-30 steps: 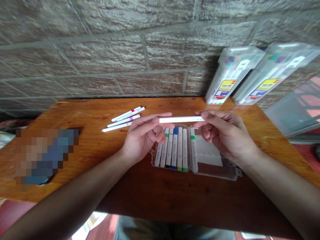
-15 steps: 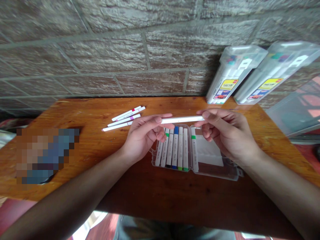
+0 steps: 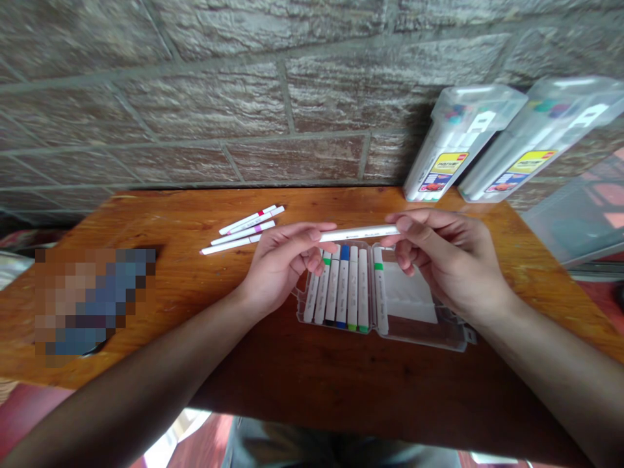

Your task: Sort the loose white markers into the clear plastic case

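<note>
A white marker (image 3: 358, 233) is held level between my two hands, with small printing along its barrel. My left hand (image 3: 287, 263) pinches its left end, and my right hand (image 3: 439, 253) pinches the right end; both tips are hidden by fingers. Below lies an open clear plastic case (image 3: 419, 339). Several white markers (image 3: 344, 286) with green, blue and black ends stand in a row in its left half. One green-banded marker (image 3: 380, 299) rests in the right half beside a white paper sheet (image 3: 409, 292).
Several loose markers (image 3: 244, 242) with red and purple bands lie left of my left hand. Two tall clear marker boxes (image 3: 441, 162) lean against the stone wall (image 3: 322, 156) at the back right. A pixelated object (image 3: 102, 299) sits on the wooden table (image 3: 180, 227) at left.
The marker in my hands has turned about its length, so printing on its barrel now shows more clearly. Both hands stay almost where they were.
</note>
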Demonstrator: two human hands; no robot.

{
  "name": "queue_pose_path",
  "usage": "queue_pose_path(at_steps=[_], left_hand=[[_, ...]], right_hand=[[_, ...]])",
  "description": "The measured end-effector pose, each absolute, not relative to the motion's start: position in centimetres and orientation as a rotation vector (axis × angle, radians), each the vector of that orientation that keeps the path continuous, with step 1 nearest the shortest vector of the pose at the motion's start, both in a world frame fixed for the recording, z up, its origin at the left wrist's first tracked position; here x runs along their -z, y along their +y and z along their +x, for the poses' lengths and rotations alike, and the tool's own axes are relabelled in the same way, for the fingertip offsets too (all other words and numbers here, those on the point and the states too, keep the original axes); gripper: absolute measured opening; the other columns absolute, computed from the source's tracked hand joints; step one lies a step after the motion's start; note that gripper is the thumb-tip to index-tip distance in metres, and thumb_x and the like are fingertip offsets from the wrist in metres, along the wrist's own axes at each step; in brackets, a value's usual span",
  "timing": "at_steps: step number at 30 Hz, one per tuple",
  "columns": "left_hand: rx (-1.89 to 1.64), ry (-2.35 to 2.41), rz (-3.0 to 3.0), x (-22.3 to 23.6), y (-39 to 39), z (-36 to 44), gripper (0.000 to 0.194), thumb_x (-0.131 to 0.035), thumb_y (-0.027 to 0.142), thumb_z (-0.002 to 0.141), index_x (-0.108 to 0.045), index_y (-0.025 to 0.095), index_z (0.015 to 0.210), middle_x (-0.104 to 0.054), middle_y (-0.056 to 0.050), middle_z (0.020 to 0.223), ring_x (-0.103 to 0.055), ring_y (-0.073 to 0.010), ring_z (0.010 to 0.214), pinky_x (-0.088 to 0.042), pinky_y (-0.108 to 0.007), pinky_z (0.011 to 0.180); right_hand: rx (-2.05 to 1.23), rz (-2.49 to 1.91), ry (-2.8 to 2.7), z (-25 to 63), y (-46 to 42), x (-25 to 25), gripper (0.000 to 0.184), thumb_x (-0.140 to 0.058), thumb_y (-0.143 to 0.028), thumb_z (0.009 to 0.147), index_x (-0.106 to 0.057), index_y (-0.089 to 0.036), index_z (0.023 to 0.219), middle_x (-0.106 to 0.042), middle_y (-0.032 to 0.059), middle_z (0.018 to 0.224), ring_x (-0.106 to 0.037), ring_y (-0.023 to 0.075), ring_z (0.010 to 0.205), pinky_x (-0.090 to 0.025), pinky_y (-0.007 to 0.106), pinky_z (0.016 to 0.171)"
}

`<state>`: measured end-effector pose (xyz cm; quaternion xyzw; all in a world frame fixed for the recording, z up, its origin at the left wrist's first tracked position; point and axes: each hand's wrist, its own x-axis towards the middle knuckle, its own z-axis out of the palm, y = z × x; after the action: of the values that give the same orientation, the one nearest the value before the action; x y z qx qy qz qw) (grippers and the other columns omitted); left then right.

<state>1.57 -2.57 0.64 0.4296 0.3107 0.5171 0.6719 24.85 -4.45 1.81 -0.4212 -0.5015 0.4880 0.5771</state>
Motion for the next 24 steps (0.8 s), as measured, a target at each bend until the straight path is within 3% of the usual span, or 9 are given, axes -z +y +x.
queue_pose_path(at_steps=[24], left_hand=[[-1.171, 0.719, 0.999, -0.41, -2.34, 1.79, 0.014, -0.086, 0.023, 0.080, -0.085, 0.015, 0.092, -0.075, -0.004, 0.069, -0.053, -0.0067, 0.051, -0.048, -0.020, 0.051]], right_hand=[[-1.104, -0.978, -1.266, 24.79, -4.67, -1.58, 0.011, -0.085, -0.033, 0.090, -0.082, -0.023, 0.093, -0.080, 0.0031, 0.078, -0.059, 0.0120, 0.050, -0.049, 0.027, 0.046]])
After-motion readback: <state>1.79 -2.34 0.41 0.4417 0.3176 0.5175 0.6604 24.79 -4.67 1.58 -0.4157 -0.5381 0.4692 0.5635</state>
